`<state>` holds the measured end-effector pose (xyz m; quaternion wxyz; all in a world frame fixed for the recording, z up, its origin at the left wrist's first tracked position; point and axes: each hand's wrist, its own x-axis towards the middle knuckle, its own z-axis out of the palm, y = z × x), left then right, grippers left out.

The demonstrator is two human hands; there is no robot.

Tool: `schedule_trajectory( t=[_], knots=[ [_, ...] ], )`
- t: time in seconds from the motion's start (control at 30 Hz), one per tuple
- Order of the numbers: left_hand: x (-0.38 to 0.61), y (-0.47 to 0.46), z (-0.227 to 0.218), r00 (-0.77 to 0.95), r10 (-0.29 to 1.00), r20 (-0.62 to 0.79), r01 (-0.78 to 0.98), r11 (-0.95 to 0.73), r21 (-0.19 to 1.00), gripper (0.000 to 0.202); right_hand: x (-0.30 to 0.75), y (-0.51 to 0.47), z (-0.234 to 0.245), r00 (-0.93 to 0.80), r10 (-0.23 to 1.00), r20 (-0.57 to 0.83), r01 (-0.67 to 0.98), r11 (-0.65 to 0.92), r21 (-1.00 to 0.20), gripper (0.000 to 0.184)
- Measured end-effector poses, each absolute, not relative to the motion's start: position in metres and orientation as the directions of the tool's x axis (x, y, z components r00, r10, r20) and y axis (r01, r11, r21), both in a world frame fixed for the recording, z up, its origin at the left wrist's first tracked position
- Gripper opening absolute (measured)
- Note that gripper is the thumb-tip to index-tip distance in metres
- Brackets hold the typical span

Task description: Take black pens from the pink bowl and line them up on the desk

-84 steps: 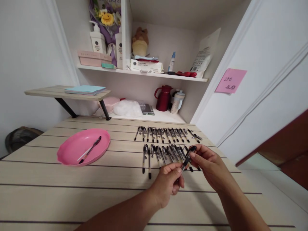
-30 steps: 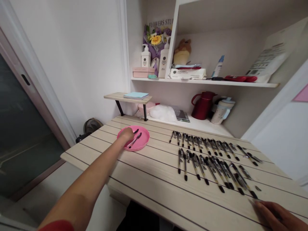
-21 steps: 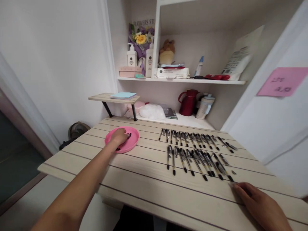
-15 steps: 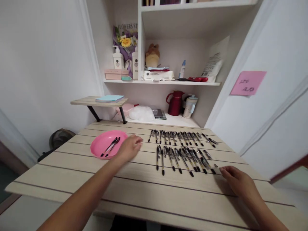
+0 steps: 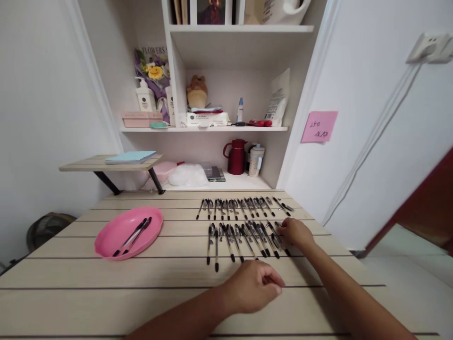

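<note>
Two rows of black-and-clear pens lie on the slatted wooden table, a far row (image 5: 233, 210) and a near row (image 5: 247, 241). My right hand (image 5: 297, 233) is at the right end of the near row, its fingertips pinched together by the last pens. What they hold is too small to make out. In front of the near row, my left hand (image 5: 253, 285) hovers with curled fingers, thumb and forefinger apart and nothing visible between them. On the left, a pink plastic bowl (image 5: 155, 230) contains a couple of pens (image 5: 132, 238).
A small raised stand (image 5: 81, 164) bearing blue paper (image 5: 130, 157) stands at the back left. Behind the table is a white shelf unit with a red jug (image 5: 236, 158), a cup (image 5: 256, 160) and a plastic bag (image 5: 188, 175). A pink note (image 5: 319, 126) hangs on the right wall.
My left hand has moved from beside the bowl to the right, in front of the near row. My right hand has come in to that row's right end. The view has turned right.
</note>
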<state>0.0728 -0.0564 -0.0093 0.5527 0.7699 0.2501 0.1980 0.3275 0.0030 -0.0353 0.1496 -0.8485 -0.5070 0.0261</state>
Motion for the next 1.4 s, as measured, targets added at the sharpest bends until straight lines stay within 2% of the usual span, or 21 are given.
schedule_trajectory(
  t=[0.13, 0.27, 0.5, 0.6, 0.7, 1.03, 1.23, 1.4],
  knots=[
    [0.089, -0.052, -0.025, 0.776, 0.614, -0.145, 0.166, 0.023, 0.986, 0.023, 0.338, 0.006, -0.034, 0.472, 0.875, 0.105, 0.848, -0.420, -0.323, 0.022],
    [0.089, -0.045, -0.037, 0.710, 0.675, -0.201, 0.151, 0.133, 0.980, 0.021, 0.347, 0.001, -0.032, 0.475, 0.872, 0.114, 0.845, -0.417, -0.335, 0.020],
    [0.082, -0.038, -0.035, 0.730, 0.657, -0.189, 0.149, 0.118, 0.982, 0.022, 0.350, -0.012, -0.021, 0.496, 0.853, 0.162, 0.836, -0.418, -0.356, 0.019],
    [0.081, -0.036, -0.036, 0.731, 0.650, -0.206, 0.184, 0.103, 0.978, 0.022, 0.356, -0.017, -0.020, 0.479, 0.857, 0.190, 0.858, -0.410, -0.310, 0.017],
    [0.081, -0.037, -0.037, 0.745, 0.633, -0.210, 0.204, 0.084, 0.975, 0.022, 0.363, -0.020, -0.028, 0.435, 0.886, 0.159, 0.880, -0.382, -0.283, 0.018],
    [0.081, -0.038, -0.036, 0.757, 0.617, -0.214, 0.233, 0.052, 0.971, 0.021, 0.356, -0.013, -0.045, 0.396, 0.906, 0.152, 0.871, -0.318, -0.375, 0.019],
    [0.081, -0.038, -0.037, 0.767, 0.606, -0.211, 0.240, 0.035, 0.970, 0.023, 0.356, -0.033, -0.033, 0.406, 0.886, 0.226, 0.871, -0.300, -0.388, 0.024],
    [0.081, -0.038, -0.040, 0.773, 0.603, -0.196, 0.226, 0.027, 0.974, 0.023, 0.326, -0.049, -0.025, 0.332, 0.937, 0.110, 0.897, -0.278, -0.342, 0.021]
  ],
)
